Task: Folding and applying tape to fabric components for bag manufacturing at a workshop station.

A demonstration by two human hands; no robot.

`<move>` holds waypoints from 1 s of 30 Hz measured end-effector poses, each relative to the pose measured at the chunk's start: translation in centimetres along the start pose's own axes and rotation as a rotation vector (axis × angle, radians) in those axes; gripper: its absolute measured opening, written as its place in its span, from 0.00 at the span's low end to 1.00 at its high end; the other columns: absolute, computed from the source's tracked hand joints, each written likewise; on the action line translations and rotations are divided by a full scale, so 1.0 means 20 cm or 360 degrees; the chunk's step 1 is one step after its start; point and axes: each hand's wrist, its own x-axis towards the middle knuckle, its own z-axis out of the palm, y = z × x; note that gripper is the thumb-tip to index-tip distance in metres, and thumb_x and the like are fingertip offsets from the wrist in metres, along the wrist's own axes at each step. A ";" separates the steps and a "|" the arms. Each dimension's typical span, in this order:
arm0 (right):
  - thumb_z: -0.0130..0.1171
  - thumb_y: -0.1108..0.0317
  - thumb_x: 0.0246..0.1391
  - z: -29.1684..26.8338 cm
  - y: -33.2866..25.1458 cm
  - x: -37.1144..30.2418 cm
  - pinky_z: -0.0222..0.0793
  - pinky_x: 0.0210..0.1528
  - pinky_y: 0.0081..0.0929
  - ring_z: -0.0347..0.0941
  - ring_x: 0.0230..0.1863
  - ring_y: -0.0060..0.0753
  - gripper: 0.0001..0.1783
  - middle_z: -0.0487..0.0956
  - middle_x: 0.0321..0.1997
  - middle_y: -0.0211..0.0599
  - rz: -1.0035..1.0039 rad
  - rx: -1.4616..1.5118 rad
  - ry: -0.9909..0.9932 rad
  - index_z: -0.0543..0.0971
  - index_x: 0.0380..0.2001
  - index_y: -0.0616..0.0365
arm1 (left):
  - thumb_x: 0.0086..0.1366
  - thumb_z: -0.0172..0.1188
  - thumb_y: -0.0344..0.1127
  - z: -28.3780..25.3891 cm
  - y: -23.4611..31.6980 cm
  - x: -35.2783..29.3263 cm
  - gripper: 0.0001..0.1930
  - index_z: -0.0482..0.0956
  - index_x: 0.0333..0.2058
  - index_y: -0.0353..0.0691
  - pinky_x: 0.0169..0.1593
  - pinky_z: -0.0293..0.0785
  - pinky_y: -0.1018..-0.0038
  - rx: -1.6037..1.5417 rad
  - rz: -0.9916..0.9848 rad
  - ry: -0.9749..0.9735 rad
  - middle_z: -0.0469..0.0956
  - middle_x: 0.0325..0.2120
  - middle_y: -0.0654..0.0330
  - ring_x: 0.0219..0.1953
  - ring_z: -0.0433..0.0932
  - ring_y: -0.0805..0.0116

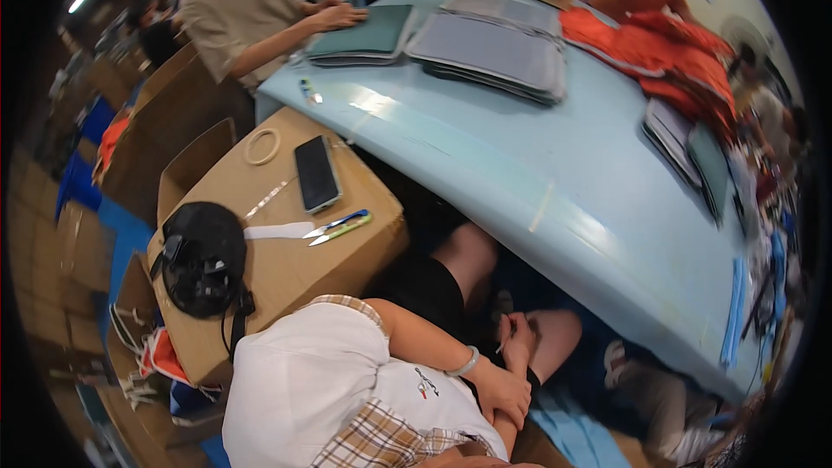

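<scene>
My left hand (504, 395), with a pale bracelet on its wrist, lies across my right forearm, its fingers curved round it. Just above it is my right hand (517, 338), fingers bent together in front of my knees. A thin pale stick-like thing (498, 348) shows at its fingertips, too small to name. Both hands are off the table, close to my lap. Left of me, a cardboard box (286, 295) bears a dark phone (317, 175), two thread snips (340, 227) with blue and green handles, a tape ring (263, 146), a white strip (277, 230) and a black cap (204, 256) with a device.
A light-blue table (485, 156) runs along my front. On it lie a stack of grey fabric folders (494, 43), a green folder (364, 32) under a co-worker's hands (338, 16), orange cloth (650, 56) and more folders (693, 152). Cardboard boxes (165, 121) stand at left.
</scene>
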 end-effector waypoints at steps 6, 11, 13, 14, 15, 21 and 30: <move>0.58 0.61 0.56 0.00 0.01 0.00 0.68 0.27 0.37 0.74 0.24 0.52 0.10 0.77 0.22 0.46 -0.0113 0.0028 -0.0009 0.74 0.29 0.56 | 0.48 0.65 0.52 0.10 -0.06 0.03 0.28 0.76 0.48 0.49 0.47 0.62 0.60 0.0070 0.0082 0.0039 0.78 0.41 0.62 0.44 0.74 0.59; 0.57 0.65 0.56 0.05 0.09 0.02 0.69 0.27 0.25 0.74 0.22 0.29 0.10 0.77 0.20 0.38 -0.0128 0.0034 -0.0021 0.74 0.27 0.60 | 0.54 0.63 0.50 0.10 -0.09 0.06 0.22 0.77 0.43 0.45 0.40 0.68 0.56 -0.0055 0.0208 0.0104 0.78 0.38 0.58 0.42 0.75 0.54; 0.57 0.65 0.57 0.05 0.10 0.01 0.68 0.27 0.27 0.73 0.22 0.33 0.09 0.76 0.21 0.40 -0.0134 0.0139 -0.0048 0.74 0.27 0.60 | 0.55 0.63 0.47 0.07 -0.10 0.16 0.19 0.77 0.41 0.42 0.39 0.69 0.58 -0.0138 0.0193 0.0114 0.78 0.36 0.56 0.41 0.75 0.53; 0.57 0.66 0.57 0.05 0.11 0.01 0.67 0.27 0.29 0.73 0.22 0.37 0.09 0.76 0.21 0.42 -0.0111 0.0239 -0.0047 0.74 0.28 0.60 | 0.56 0.62 0.44 0.03 -0.07 0.23 0.16 0.77 0.38 0.40 0.38 0.70 0.60 -0.0241 0.0206 0.0103 0.78 0.35 0.54 0.40 0.76 0.52; 0.57 0.67 0.57 0.04 0.13 0.00 0.67 0.27 0.26 0.72 0.22 0.30 0.09 0.76 0.20 0.39 -0.0011 0.0300 -0.0023 0.73 0.27 0.61 | 0.58 0.61 0.40 -0.11 0.05 0.29 0.13 0.74 0.34 0.36 0.35 0.71 0.67 -0.0258 0.0451 0.0344 0.77 0.30 0.54 0.35 0.77 0.57; 0.57 0.67 0.57 0.06 0.13 0.02 0.68 0.27 0.23 0.72 0.22 0.26 0.09 0.76 0.20 0.37 -0.0154 0.0189 -0.0029 0.74 0.28 0.61 | 0.65 0.56 0.40 -0.54 0.43 0.41 0.16 0.74 0.37 0.28 0.38 0.69 0.73 -0.1003 0.0440 0.0474 0.76 0.34 0.58 0.37 0.72 0.72; 0.58 0.66 0.56 0.08 0.20 0.02 0.69 0.27 0.24 0.73 0.23 0.29 0.08 0.77 0.21 0.38 0.0019 0.0360 -0.0090 0.74 0.29 0.61 | 0.65 0.57 0.40 -0.70 0.71 0.34 0.16 0.73 0.37 0.27 0.38 0.69 0.74 -0.1941 0.0468 0.0279 0.76 0.32 0.58 0.36 0.71 0.73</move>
